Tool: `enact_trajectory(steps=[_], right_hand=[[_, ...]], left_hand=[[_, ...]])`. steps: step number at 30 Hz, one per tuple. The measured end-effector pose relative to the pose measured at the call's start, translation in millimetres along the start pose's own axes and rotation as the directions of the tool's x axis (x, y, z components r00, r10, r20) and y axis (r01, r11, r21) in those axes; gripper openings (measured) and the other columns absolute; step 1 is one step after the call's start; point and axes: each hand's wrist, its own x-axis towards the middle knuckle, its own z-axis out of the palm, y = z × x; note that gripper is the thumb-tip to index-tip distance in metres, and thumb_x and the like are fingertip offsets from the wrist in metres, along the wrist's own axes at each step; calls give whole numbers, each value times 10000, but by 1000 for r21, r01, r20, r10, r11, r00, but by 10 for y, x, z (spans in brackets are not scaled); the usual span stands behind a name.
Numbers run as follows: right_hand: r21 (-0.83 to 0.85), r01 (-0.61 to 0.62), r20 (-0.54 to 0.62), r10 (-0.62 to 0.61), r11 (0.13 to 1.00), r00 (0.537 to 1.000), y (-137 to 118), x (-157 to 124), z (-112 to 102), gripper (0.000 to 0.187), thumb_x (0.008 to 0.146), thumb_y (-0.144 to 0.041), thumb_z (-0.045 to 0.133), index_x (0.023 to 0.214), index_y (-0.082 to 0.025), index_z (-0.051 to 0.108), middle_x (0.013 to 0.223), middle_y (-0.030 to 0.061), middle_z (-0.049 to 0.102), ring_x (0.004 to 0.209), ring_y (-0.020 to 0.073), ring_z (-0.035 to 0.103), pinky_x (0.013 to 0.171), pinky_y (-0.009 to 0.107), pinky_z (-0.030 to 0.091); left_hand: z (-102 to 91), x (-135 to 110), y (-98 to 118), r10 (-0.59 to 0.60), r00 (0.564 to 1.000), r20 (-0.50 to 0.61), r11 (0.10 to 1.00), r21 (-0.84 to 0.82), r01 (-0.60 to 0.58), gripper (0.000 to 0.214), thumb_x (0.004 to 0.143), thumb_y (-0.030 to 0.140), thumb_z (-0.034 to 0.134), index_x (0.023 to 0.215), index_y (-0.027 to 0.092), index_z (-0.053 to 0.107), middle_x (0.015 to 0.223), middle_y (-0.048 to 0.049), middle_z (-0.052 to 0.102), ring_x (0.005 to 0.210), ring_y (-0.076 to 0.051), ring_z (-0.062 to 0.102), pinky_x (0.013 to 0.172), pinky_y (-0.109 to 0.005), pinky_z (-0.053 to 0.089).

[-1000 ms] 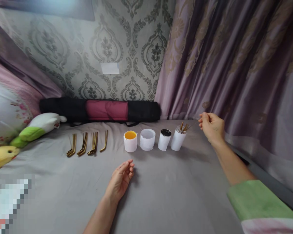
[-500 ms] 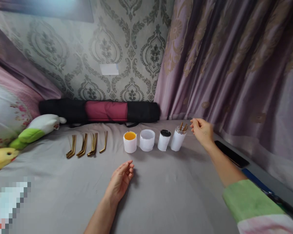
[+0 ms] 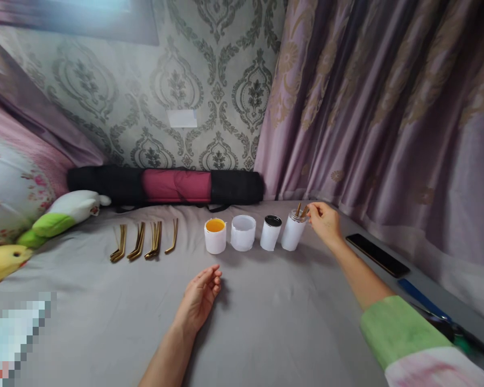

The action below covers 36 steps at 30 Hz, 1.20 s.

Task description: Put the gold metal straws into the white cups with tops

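Observation:
My right hand (image 3: 325,221) is at the mouth of a white-wrapped glass jar (image 3: 293,234), its fingertips pinched on one of the gold metal straws (image 3: 304,212) that stick out of it. Left of this jar, in a row, stand a white container with a black inside (image 3: 271,236), a wider white container (image 3: 243,236) and a white container with a yellow inside (image 3: 215,242). My left hand (image 3: 201,294) rests on the grey sheet in front of the row, loosely curled, with nothing in it. Farther left lie several bent gold straws (image 3: 153,242) in groups, and a single bent straw (image 3: 172,236).
A long black and maroon bag (image 3: 176,185) lies along the wall. Plush toys (image 3: 68,209) are at the left. On the right, by the curtain, are a black phone (image 3: 377,255) and a blue-handled tool (image 3: 423,298). A pixelated patch covers the lower left corner.
My right hand has moved left and slightly down, from beside the jar to the straws in its mouth. My left hand has stayed in place.

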Motion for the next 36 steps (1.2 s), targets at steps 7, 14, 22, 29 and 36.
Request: enact_trajectory(steps=[7,14,22,29,36], right_hand=[[-23,37,-4,-37,999,999,72,6,17,280,754,-373,440,856,-162,592,663,43,631,564,154,572,538,279,445],[6,17,18,-17,1000,1000,92,18,6,302,750,-369,436,901,-158,590,698,52,635,542,143,571,518,282,461],[165,-121,-24,127,979,992,117,-125,15,339,732,-396,431,909,-137,562,678,45,603,451,106,528,343,198,406],[222,-164,-46,179,961,983,128,-278,14,316,714,-396,451,869,-145,563,668,43,600,450,107,527,344,199,408],[292,-232,-32,252,928,967,50,-516,74,319,722,-433,445,817,-153,565,640,28,572,433,100,508,337,194,397]], left_hand=[[10,-14,6,10,1000,7,1000,3,-10,139,745,97,527,873,81,576,718,-66,581,555,-74,530,479,-176,455],[3,-4,4,6,1000,14,1000,-8,-5,116,753,94,514,853,82,572,713,-64,580,536,-68,529,477,-177,460],[26,-24,22,7,1000,4,1000,-2,-7,108,761,86,496,842,81,567,699,-67,581,528,-68,527,474,-175,460],[32,-34,21,14,1000,-6,1000,7,-14,129,753,75,497,865,67,561,707,-67,575,529,-66,522,472,-175,451],[18,-15,16,9,1000,21,1000,-16,-9,115,750,87,504,850,71,560,692,-65,577,523,-69,522,466,-176,441]])
